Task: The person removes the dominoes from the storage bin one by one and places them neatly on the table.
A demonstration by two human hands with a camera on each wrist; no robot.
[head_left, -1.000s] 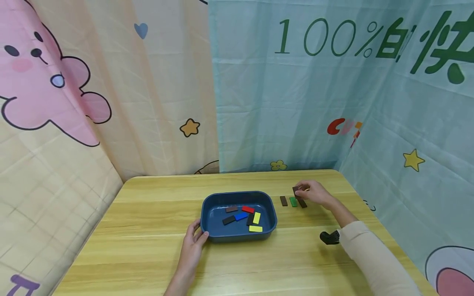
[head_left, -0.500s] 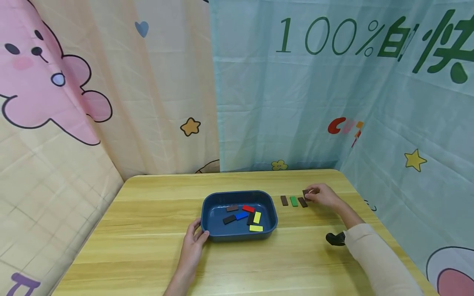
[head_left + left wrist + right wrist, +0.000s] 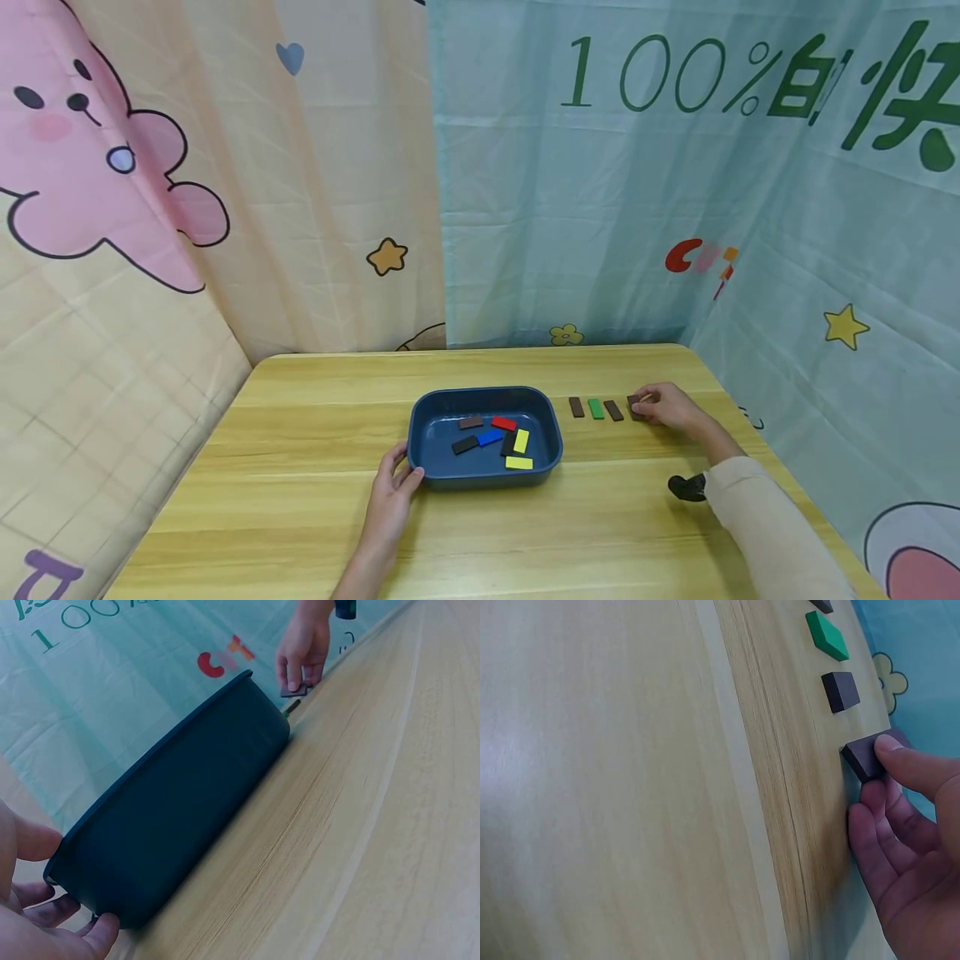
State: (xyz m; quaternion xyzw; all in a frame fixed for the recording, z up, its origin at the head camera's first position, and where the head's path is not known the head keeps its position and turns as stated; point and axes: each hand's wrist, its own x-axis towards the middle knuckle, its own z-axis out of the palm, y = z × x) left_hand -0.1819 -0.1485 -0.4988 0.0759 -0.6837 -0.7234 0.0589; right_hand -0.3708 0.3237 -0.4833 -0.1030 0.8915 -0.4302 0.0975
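Observation:
At the right end of a short row on the table, my right hand (image 3: 672,406) pinches a dark brown domino-shaped block (image 3: 865,756) between thumb and fingers. One corner of it is at the tabletop in the right wrist view. Left of it lie another dark brown block (image 3: 613,410), a green block (image 3: 596,408) and a further brown block (image 3: 576,407), spaced apart. My left hand (image 3: 391,492) holds the near left corner of a dark blue bin (image 3: 480,482), fingers and thumb about its wall. Inside are a red block (image 3: 503,423), a blue block (image 3: 491,437) and several others.
The wooden table (image 3: 285,483) has its back edge against printed curtains (image 3: 525,208). Under the right sleeve (image 3: 757,508) a black object (image 3: 686,487) sticks out at the wrist. Two yellow blocks (image 3: 519,463) lie in the bin's near right part.
My right hand has moved right and toward me with the brown block, lowering it to the row's right end. The brown block left of it has stayed in place. My left hand has kept its hold.

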